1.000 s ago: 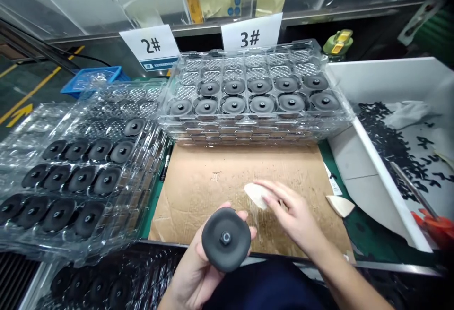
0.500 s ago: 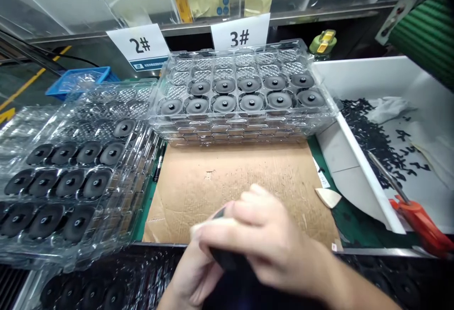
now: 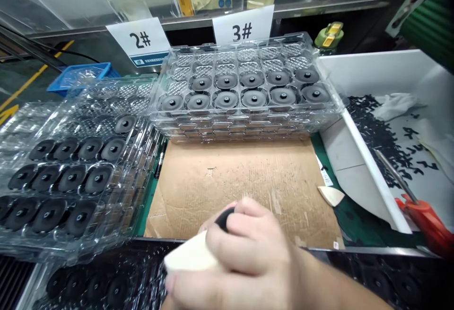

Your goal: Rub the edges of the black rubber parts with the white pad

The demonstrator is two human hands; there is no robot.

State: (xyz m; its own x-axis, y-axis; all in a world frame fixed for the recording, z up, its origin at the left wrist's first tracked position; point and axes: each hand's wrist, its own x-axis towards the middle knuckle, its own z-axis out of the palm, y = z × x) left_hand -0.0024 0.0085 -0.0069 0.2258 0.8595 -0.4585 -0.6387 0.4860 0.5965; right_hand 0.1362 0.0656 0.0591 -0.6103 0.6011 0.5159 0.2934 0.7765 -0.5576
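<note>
My right hand (image 3: 248,253) is in front of the cardboard's near edge, its fingers closed around a flat cream-coloured pad (image 3: 191,255) with a pointed corner. Just beyond those fingers shows the dark rim of a rounded black part (image 3: 224,219). Most of my left hand (image 3: 209,224) is hidden behind the right; a little of its fingers shows along the black part, which it appears to grip from the far side. A similar cream triangular pad (image 3: 331,195) lies at the right edge of the cardboard sheet (image 3: 234,173).
Behind the cardboard stand stacked clear trays (image 3: 244,111) with round black parts. More filled trays (image 3: 117,192) are at left. A white bin (image 3: 376,173) at right holds small black scraps and a red-handled screwdriver (image 3: 425,220). A green-lidded bottle (image 3: 329,36) stands behind.
The right hand has shifted nearer and turned, and the cream pad now shows in its fingers. The left hand has become mostly covered. The view has shifted slightly.
</note>
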